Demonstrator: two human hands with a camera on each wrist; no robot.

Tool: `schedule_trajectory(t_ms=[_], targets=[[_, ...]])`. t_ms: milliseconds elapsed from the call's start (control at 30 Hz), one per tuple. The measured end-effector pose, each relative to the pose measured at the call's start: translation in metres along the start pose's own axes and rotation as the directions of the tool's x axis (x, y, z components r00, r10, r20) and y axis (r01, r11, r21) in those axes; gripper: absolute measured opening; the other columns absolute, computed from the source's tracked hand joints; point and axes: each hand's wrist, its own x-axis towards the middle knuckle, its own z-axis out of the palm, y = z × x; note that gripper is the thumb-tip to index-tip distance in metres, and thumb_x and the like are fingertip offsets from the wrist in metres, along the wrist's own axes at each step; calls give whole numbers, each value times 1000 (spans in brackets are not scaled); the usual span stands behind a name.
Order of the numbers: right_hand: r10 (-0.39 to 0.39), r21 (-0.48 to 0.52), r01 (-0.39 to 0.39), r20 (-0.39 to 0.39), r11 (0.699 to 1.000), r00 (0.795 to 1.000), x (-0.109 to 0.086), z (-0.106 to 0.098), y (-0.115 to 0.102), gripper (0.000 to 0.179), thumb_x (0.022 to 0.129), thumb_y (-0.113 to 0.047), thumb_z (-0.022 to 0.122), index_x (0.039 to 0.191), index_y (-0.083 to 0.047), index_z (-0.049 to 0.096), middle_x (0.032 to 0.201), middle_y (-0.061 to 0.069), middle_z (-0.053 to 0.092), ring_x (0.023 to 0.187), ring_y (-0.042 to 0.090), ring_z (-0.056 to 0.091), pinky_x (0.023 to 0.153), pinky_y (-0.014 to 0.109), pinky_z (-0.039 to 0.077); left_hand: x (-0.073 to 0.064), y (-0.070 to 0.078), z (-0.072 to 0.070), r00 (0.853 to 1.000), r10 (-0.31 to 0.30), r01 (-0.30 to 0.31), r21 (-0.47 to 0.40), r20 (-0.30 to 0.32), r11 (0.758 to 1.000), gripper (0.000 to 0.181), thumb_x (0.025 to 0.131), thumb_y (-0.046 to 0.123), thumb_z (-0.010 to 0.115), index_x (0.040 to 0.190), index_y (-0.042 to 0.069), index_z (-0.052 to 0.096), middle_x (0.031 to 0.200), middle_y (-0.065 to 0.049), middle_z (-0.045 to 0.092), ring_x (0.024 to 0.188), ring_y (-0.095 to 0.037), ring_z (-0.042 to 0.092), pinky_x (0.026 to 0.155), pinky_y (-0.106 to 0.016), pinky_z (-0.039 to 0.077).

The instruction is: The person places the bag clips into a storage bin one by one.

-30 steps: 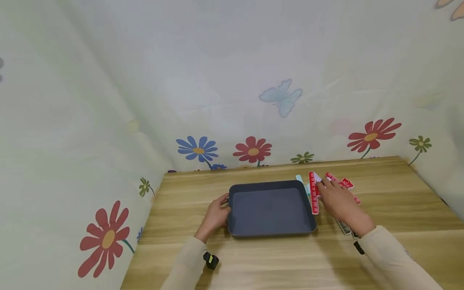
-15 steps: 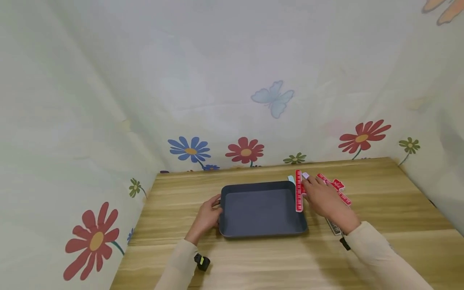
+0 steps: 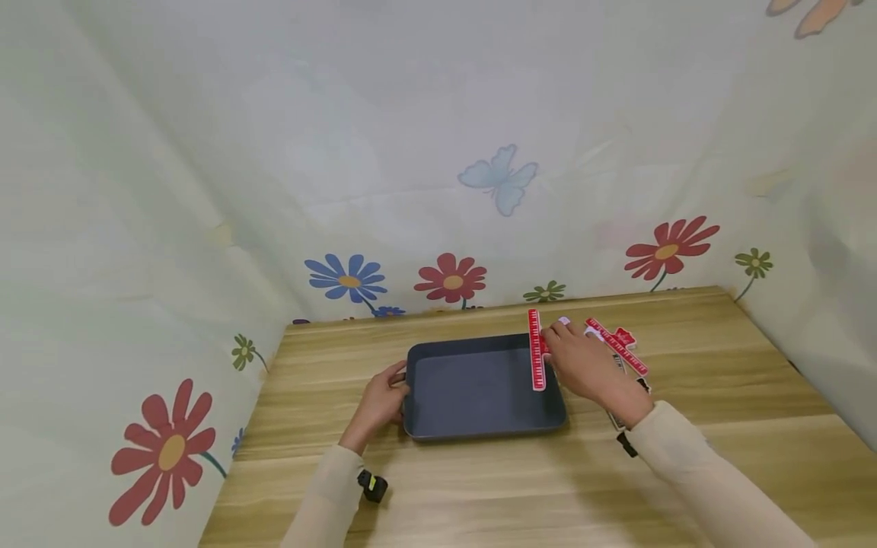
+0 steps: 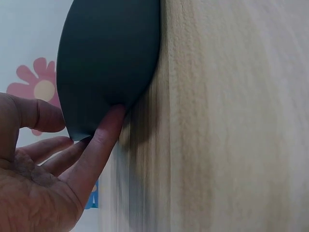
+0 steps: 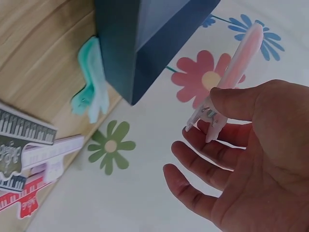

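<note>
Here's the dark grey rectangular tray [image 3: 473, 399], flat on the wood-grain table [image 3: 479, 495], its smooth grey floor showing inside raised walls. Take it as the dial in the head view: at nine o'clock the left hand [image 3: 375, 401] grips the rim, thumb against the edge, fingers at the outer wall, the forearm coming in from eight. Over at two, the red piano-key clip [image 3: 537, 354] is held above the tray's side wall, its long bar running twelve to six, and the right wrist view shows it apart from the tray. The right hand [image 3: 582, 365] has it, thumb and forefinger pinching the clip by its metal spring [image 5: 210, 113], the other fingers loosely curved, the forearm reaching in from four. Beyond that hand, between two and three, a second red clip [image 3: 620, 346] lies on the table, slanting ten to four. The right wrist view picks up more: a teal clip [image 5: 91, 79] just beside the tray's wall, then a black piano-key clip [image 5: 24, 129] and a lilac clip [image 5: 53, 153] bunched close by the second red one.
</note>
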Motion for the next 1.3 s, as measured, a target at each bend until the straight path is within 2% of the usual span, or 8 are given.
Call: schedule_trajectory(t_ms=[133,333,533,700,833,1000,1167,1300], targets=[[-13,1,13,-14,1000,1000,5,-2,-8,41,95,-27,64,127,-2,56,124,15,59,118,35,55,92,54,52,-1,1,0,1000,-3,3,-11,8,1000,64,85,-1,52,147,10,45,133,-26,60,45,-14,54,43,-36,55],[-56,0,56,-36,998,998,11,-1,-20,39,95,-26,65,125,-2,57,120,14,60,112,33,57,87,52,54,-2,0,-1,1000,-4,5,-23,12,1000,64,83,-2,52,146,10,46,132,-26,60,42,-13,49,44,-36,55],[-93,-18,92,-26,996,995,15,2,-31,42,95,-29,64,126,-3,57,122,14,60,113,33,56,91,49,53,-3,0,-2,1000,-22,22,-22,16,1000,64,83,-3,51,146,10,46,132,-27,59,52,-15,59,46,-37,56],[-112,-22,112,-23,994,993,16,5,-39,42,95,-32,64,127,-5,57,122,11,60,111,30,57,82,48,55,-3,0,-2,1000,-21,21,-15,19,1000,62,85,-2,51,146,11,46,130,-26,60,61,-18,63,48,-39,57],[-132,-1,132,-36,991,991,18,7,-44,39,94,-31,64,123,-6,58,120,10,61,107,28,58,79,47,56,-3,0,-2,1000,-12,12,-5,19,1000,60,86,-1,51,145,10,47,129,-25,61,67,-18,64,48,-38,57],[-131,22,131,-8,991,991,21,10,-52,39,94,-32,65,123,-7,58,121,10,61,110,28,58,83,46,56,-3,0,-2,1000,-14,14,-1,20,1000,59,87,-1,51,145,10,46,127,-25,61,65,-18,64,49,-38,57],[-116,52,113,61,992,991,24,14,-61,45,95,-36,63,128,-7,56,126,11,59,118,29,56,93,48,54,-3,-1,-2,1000,-21,21,0,23,1000,58,88,0,51,145,10,46,126,-24,62,57,-17,60,49,-39,57],[-108,67,102,81,992,991,26,17,-65,47,94,-38,63,130,-8,56,128,10,58,118,28,55,94,48,52,-2,0,-1,1000,-22,21,8,22,1000,57,89,2,52,144,12,47,126,-23,62,58,-17,61,48,-39,57]])
